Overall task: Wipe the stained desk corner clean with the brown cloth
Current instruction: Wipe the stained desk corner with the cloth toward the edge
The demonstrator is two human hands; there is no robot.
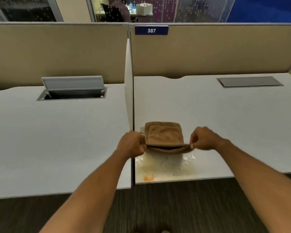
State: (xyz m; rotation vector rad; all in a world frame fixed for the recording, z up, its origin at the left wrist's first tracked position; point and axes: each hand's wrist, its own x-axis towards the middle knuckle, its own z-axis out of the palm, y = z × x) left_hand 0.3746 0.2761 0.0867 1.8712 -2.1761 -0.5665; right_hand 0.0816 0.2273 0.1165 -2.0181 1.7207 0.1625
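The brown cloth [165, 134] is folded and stretched between both hands above the near left corner of the right-hand desk [225, 123]. My left hand [131, 143] pinches the cloth's left near edge; my right hand [202, 138] pinches its right near edge. Just below the cloth lies the stain [165, 165]: a yellowish smear with dark specks, whitish crumbs at both sides and an orange blot [148, 177] by the front edge. The cloth's far part rests on or just over the desk; I cannot tell which.
A thin divider panel [131, 98] separates the stained desk from the left desk [57, 132]. An open cable hatch [72, 89] sits on the left desk, a shut one [249, 82] on the right. Beige partitions with a "387" label [151, 30] stand behind. Dark carpet lies below.
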